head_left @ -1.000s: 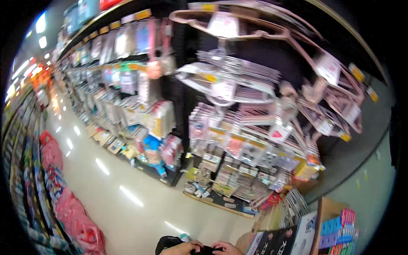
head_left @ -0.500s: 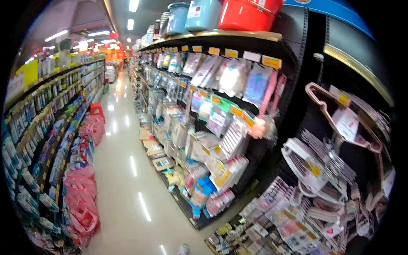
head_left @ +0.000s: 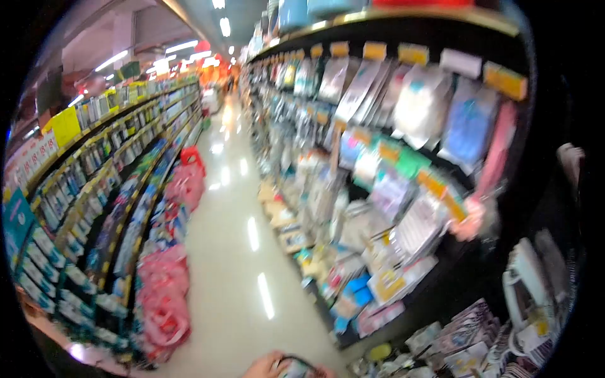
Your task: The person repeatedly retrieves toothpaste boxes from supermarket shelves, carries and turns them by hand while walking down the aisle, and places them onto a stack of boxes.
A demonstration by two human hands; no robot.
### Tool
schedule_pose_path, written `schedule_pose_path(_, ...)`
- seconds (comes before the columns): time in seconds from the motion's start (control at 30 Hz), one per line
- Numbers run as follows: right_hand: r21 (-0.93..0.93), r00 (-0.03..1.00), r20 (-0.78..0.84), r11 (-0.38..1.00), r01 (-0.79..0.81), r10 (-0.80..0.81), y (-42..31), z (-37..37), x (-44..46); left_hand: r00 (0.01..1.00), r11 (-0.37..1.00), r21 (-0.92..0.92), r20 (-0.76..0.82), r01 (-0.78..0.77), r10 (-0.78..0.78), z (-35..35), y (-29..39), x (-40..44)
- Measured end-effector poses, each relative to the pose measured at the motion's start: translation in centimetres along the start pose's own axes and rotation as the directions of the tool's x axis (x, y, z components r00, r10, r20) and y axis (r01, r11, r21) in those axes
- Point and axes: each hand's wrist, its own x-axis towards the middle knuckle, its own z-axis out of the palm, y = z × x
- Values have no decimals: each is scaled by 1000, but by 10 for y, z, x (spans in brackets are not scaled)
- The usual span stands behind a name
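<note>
Apparently, a dark-rimmed item (head_left: 296, 364) is cradled between the hands at six o'clock; it is set toward three from the left hand (head_left: 265, 366) and toward nine from the right hand (head_left: 324, 373), the left being seen closer against it; its long axis is cut off by the frame; the left fingers are seen bent together at its rim, though a firm grip cannot be told, and the right ones are blurred; from the hands, glossy floor (head_left: 242, 302) is seen toward twelve, crinkled pink plastic bags (head_left: 165, 283) toward ten, smooth white hangers (head_left: 518, 277) toward two.
</note>
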Motion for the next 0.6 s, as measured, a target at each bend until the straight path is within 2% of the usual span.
schedule_pose_path(0.07, -20, 998, 67, 1000, -9, 10, -26, 5, 34, 996, 993, 107, -65, -50, 58, -36, 27, 30)
schedule_pose_path(0.17, 86, 956, 89, 958, 274, -281, -1, 12, 125, 962, 997, 72, -269, -33, 51, -57, 15, 63)
schedule_pose_path(0.27, 67, 956, 165, 970, 236, -244, -60, 1, 135, 922, 995, -99, -383, 29, -65, -76, 18, 75)
schedule_pose_path(0.3, 107, 938, 161, 950, 293, -308, -76, 0, 137, 912, 992, -128, -407, 7, -59, -82, 12, 80)
schedule_pose_path(0.4, 175, 926, 184, 938, 300, -330, -98, 1, 164, 877, 980, -187, -459, 63, -144, -99, 0, 97)
schedule_pose_path(0.43, 0, 916, 208, 936, 352, -344, -112, 1, 180, 857, 975, -207, -487, 78, -172, -110, -6, 111)
schedule_pose_path(0.6, -2, 903, 252, 933, 361, -349, -145, -7, 226, 819, 950, -296, -516, 103, -250, -142, -32, 163)
